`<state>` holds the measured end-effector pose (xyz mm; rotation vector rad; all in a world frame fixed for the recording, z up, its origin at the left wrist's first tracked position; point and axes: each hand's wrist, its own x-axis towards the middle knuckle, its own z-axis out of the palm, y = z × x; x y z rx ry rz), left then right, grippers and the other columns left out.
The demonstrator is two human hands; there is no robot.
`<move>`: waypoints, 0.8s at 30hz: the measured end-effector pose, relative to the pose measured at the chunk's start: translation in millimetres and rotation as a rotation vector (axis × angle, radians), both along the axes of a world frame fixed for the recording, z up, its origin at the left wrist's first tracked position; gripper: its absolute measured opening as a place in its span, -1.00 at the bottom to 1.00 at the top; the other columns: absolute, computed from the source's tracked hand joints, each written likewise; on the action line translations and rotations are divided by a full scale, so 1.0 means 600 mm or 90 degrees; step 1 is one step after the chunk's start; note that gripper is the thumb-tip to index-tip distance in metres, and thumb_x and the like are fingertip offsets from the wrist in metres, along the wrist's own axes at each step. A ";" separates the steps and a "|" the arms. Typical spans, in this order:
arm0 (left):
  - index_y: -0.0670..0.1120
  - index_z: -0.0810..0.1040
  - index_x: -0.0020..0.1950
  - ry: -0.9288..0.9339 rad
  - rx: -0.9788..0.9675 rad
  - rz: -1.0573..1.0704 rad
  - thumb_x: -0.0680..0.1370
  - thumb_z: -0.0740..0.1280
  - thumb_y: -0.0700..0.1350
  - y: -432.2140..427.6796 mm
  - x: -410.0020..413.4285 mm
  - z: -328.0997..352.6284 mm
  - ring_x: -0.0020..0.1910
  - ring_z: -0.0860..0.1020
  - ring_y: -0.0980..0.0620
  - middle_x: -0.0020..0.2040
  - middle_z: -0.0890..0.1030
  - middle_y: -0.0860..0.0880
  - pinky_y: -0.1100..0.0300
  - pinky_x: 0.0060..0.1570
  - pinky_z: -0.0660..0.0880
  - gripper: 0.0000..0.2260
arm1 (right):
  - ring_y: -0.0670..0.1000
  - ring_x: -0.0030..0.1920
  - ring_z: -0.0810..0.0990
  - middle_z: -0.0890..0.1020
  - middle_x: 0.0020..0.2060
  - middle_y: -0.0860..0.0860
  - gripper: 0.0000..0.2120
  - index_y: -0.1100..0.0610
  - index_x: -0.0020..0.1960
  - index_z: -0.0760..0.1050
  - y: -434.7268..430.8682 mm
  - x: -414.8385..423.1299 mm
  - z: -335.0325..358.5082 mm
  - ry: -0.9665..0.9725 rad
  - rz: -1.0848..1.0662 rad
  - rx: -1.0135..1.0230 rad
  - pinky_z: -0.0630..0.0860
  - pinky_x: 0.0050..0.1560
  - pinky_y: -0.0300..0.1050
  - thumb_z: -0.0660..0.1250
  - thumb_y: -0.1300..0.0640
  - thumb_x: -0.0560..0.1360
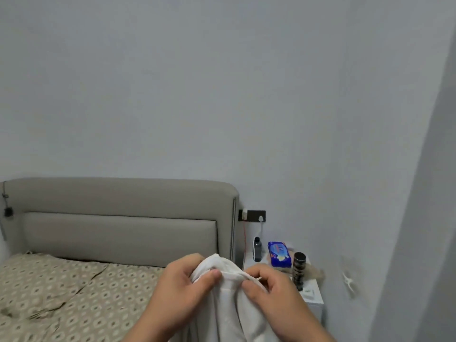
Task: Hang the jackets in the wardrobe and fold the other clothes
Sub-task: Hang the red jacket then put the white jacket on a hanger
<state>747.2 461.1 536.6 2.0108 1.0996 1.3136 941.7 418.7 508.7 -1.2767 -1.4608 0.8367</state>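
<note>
Garment: white soft fabric garment (pixel 232 299), held up, right of patterned beige bed (pixel 61 292).
Left hand (pixel 187 282): grip pinches garment's top edge.
Right hand (pixel 269 290): grip pinches same edge.

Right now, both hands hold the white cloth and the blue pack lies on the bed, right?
No. The left hand and right hand do hold the white cloth, but the blue pack lies on the nightstand beside the bed, as the head view shows.
</note>
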 end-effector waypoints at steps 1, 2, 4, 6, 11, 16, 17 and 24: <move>-0.06 0.44 -0.37 -0.005 -0.003 -0.025 0.28 0.34 0.18 0.012 0.019 -0.001 -0.44 0.33 0.22 -0.48 0.38 0.15 0.32 -0.42 0.27 -0.69 | -0.22 -0.26 0.54 0.64 -0.29 -0.14 -0.83 -0.14 -0.19 0.62 0.001 0.014 0.002 0.017 -0.019 -0.005 0.46 -0.17 -0.32 0.44 0.14 0.47; -0.05 0.45 -0.37 -0.008 0.000 -0.047 0.28 0.34 0.18 0.026 0.038 -0.002 -0.45 0.33 0.22 -0.48 0.38 0.15 0.31 -0.42 0.27 -0.69 | -0.20 -0.24 0.56 0.66 -0.27 -0.10 -0.90 -0.13 -0.19 0.64 0.002 0.028 0.004 0.034 -0.040 -0.012 0.49 -0.15 -0.29 0.44 0.08 0.43; -0.04 0.46 -0.38 0.003 -0.005 -0.093 0.29 0.36 0.16 0.054 0.074 -0.006 -0.45 0.33 0.23 -0.49 0.38 0.15 0.31 -0.42 0.26 -0.72 | -0.16 -0.21 0.60 0.69 -0.24 -0.03 -0.94 -0.10 -0.18 0.66 0.008 0.056 0.003 0.068 -0.083 -0.008 0.52 -0.13 -0.25 0.43 0.01 0.35; 0.00 0.47 -0.39 0.008 -0.013 -0.137 0.31 0.38 0.11 0.082 0.109 -0.006 -0.46 0.34 0.23 -0.50 0.38 0.16 0.34 -0.44 0.25 -0.78 | -0.16 -0.21 0.60 0.70 -0.25 -0.01 -0.93 -0.05 -0.20 0.67 0.018 0.081 0.002 0.081 -0.129 0.002 0.51 -0.14 -0.24 0.44 0.02 0.33; 0.04 0.53 -0.39 -0.014 -0.047 -0.256 0.38 0.42 0.05 0.152 0.174 -0.005 -0.44 0.37 0.24 -0.47 0.45 0.13 0.36 -0.43 0.28 -0.82 | -0.13 -0.26 0.54 0.65 -0.31 -0.03 -0.89 0.04 -0.26 0.65 0.052 0.122 0.005 0.096 -0.231 0.006 0.45 -0.20 -0.24 0.44 0.00 0.32; 0.20 0.54 -0.47 0.006 -0.039 -0.351 0.50 0.44 -0.15 0.215 0.228 -0.009 -0.44 0.44 0.23 -0.50 0.46 0.21 0.39 -0.41 0.28 -0.62 | -0.21 -0.31 0.53 0.64 -0.36 -0.12 -0.95 -0.07 -0.31 0.63 0.077 0.151 0.008 0.080 -0.330 -0.005 0.42 -0.24 -0.31 0.45 0.03 0.33; 0.16 0.54 -0.46 0.002 -0.046 -0.367 0.49 0.45 -0.12 0.222 0.241 -0.010 -0.44 0.43 0.22 -0.49 0.47 0.19 0.38 -0.41 0.29 -0.66 | -0.21 -0.31 0.54 0.64 -0.36 -0.12 -0.91 -0.07 -0.31 0.63 0.078 0.158 0.005 0.078 -0.350 -0.008 0.43 -0.24 -0.31 0.47 0.07 0.35; 0.00 0.52 -0.42 0.015 -0.107 -0.488 0.46 0.47 -0.09 0.240 0.368 -0.037 -0.46 0.40 0.21 -0.47 0.48 0.09 0.37 -0.43 0.29 -0.72 | -0.15 -0.26 0.60 0.68 -0.30 -0.04 -0.89 0.08 -0.22 0.63 0.035 0.225 -0.017 0.082 -0.514 -0.038 0.51 -0.18 -0.22 0.47 0.22 0.47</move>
